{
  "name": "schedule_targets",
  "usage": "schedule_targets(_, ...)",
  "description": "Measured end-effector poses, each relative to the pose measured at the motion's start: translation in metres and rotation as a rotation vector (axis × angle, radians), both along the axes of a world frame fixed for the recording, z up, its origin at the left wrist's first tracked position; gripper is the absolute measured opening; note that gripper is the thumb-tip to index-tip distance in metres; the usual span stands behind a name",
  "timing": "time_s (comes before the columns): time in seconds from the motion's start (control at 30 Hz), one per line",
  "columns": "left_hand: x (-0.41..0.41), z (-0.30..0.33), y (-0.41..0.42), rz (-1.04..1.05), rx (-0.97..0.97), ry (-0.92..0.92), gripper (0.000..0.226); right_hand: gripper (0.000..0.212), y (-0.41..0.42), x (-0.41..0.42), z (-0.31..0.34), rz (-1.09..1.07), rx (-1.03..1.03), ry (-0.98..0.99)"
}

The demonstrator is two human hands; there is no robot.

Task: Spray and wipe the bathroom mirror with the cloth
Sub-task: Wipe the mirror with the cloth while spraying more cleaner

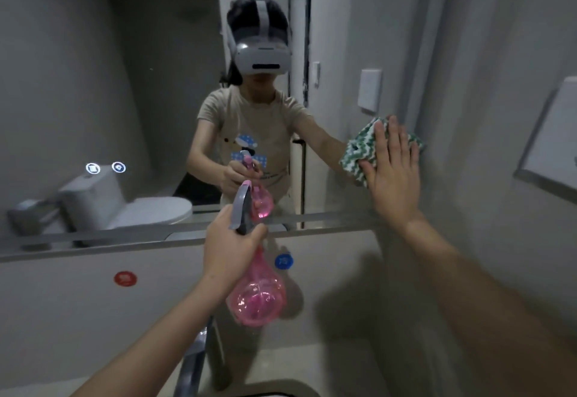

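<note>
The right hand [392, 165] lies flat, fingers straight, pressing the green-and-white cloth [356, 153] against the mirror [140, 99] at its right edge. The left hand [229, 249] is curled round the neck of the pink spray bottle [257, 296] — held near the mirror's lower edge, above the faucet [193, 362].

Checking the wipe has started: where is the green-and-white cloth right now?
In the head view, the green-and-white zigzag cloth is at the right, pressed flat against the mirror under the open right hand, near the mirror's right edge.
</note>
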State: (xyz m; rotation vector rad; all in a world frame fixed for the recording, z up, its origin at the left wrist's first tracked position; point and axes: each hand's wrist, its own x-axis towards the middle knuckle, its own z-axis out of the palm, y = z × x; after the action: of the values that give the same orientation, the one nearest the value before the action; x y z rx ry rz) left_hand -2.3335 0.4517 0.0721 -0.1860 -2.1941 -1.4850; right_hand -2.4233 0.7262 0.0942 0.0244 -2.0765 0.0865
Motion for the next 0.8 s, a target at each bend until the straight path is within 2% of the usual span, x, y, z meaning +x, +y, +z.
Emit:
schedule_targets(0.23,0.010,0.007,0.006,-0.025,-0.067,0.029,0.029,0.068,-0.020,0.001,0.005,0.017,-0.185,-0.042)
schedule_targets(0.37,0.016,0.019,-0.040,0.035,-0.064,0.055,0.017,0.069,-0.061,-0.002,0.029,0.022,-0.346,-0.008)
schedule_targets(0.47,0.021,0.034,-0.084,0.094,-0.059,0.106,0.018,0.069,-0.112,-0.004,0.057,0.075,-0.231,0.013)
schedule_targets(0.57,0.022,0.047,-0.127,0.151,-0.046,0.143,0.041,0.070,-0.177,-0.006,0.081,0.135,-0.045,0.028)
schedule_targets(0.67,0.018,0.055,-0.164,0.197,-0.036,0.145,0.031,0.068,-0.247,-0.008,0.096,0.123,0.133,0.055)
schedule_targets(0.8,0.011,0.065,-0.209,0.174,-0.034,0.180,0.027,0.071,-0.330,-0.010,0.107,0.145,0.262,0.008)
